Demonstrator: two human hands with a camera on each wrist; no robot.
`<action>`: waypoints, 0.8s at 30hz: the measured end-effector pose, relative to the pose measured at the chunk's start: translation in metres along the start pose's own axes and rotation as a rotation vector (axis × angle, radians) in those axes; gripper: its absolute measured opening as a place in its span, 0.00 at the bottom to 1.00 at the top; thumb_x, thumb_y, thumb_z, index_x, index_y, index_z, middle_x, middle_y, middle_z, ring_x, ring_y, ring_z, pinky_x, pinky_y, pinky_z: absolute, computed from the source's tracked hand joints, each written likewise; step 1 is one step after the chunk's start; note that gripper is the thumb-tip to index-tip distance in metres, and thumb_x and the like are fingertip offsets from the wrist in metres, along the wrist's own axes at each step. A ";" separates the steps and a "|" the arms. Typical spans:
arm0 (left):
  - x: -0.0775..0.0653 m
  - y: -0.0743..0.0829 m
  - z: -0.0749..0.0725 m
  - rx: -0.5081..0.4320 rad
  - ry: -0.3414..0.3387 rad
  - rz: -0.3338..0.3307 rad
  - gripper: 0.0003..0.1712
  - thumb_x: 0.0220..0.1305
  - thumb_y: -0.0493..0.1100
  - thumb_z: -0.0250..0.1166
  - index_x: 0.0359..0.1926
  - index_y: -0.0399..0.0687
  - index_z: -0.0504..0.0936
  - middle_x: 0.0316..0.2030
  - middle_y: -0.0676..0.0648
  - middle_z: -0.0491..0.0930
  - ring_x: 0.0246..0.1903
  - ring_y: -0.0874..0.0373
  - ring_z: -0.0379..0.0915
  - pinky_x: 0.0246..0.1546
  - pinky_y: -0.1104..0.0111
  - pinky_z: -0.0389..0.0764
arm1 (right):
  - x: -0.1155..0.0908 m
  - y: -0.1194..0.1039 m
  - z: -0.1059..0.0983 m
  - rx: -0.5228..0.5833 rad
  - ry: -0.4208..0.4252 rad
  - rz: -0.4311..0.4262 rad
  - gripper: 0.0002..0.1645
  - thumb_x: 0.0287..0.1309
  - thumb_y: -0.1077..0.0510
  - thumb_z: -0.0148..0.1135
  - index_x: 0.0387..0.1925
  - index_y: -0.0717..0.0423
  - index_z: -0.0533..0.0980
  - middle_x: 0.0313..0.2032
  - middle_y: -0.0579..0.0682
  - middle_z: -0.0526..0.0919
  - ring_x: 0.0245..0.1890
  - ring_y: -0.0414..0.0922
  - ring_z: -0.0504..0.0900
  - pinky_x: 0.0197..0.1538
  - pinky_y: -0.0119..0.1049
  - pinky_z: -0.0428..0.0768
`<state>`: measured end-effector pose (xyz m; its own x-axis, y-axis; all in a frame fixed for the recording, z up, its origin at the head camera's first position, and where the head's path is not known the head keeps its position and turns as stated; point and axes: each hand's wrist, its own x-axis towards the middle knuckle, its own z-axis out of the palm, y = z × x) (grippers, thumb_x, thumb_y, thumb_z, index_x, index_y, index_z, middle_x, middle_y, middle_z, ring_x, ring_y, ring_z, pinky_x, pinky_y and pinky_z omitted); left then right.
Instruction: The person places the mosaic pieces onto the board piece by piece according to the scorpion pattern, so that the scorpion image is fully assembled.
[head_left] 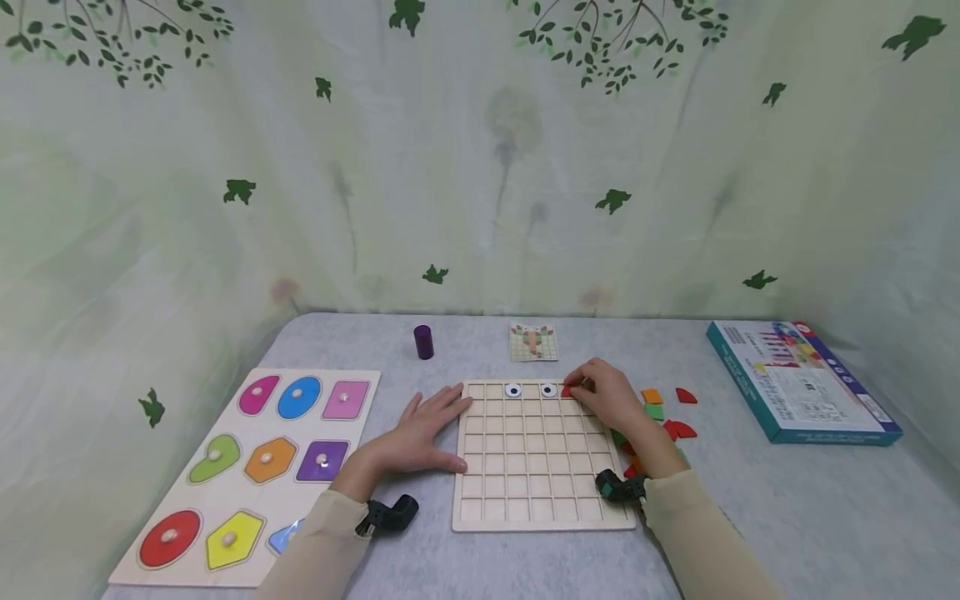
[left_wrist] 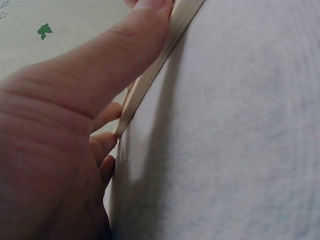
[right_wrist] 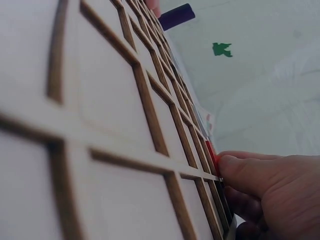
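Observation:
A pale wooden grid board (head_left: pixel 536 487) lies in the middle of the table. My left hand (head_left: pixel 420 437) rests along its left side, fingers spread and nearly straight; thumb and fingertips touch the edge. At the board's far right, my right hand (head_left: pixel 611 396) pinches a red quarter-circle piece (head_left: pixel 566 391) in the top row. From the right wrist view, the red piece (right_wrist: pixel 212 152) sits at the grid under the thumb and finger. Two white eye tiles with dark centres, a left one (head_left: pixel 513 390) and a right one (head_left: pixel 549 390), occupy cells of that row.
Loose red, orange (head_left: pixel 651 396) and green (head_left: pixel 654 412) pieces lie right of the board, some behind my right forearm. Beyond the board are a pattern card (head_left: pixel 533 356) and a dark purple cylinder (head_left: pixel 423 342). A knobbed shape puzzle (head_left: pixel 288 500) lies left; a teal-sided box (head_left: pixel 810 404), right.

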<state>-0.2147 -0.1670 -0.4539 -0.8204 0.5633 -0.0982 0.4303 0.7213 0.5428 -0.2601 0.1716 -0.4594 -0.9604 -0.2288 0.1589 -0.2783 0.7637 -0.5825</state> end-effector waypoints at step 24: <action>0.002 0.000 0.001 -0.004 0.000 -0.001 0.59 0.53 0.63 0.74 0.78 0.51 0.55 0.81 0.46 0.43 0.80 0.45 0.35 0.76 0.41 0.29 | 0.001 0.001 -0.011 0.007 -0.051 0.038 0.09 0.63 0.61 0.66 0.44 0.52 0.87 0.43 0.52 0.84 0.39 0.47 0.78 0.46 0.42 0.81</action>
<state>-0.2161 -0.1658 -0.4549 -0.8207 0.5627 -0.0988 0.4279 0.7201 0.5462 -0.2611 0.1790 -0.4510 -0.9685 -0.2302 0.0954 -0.2410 0.7684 -0.5928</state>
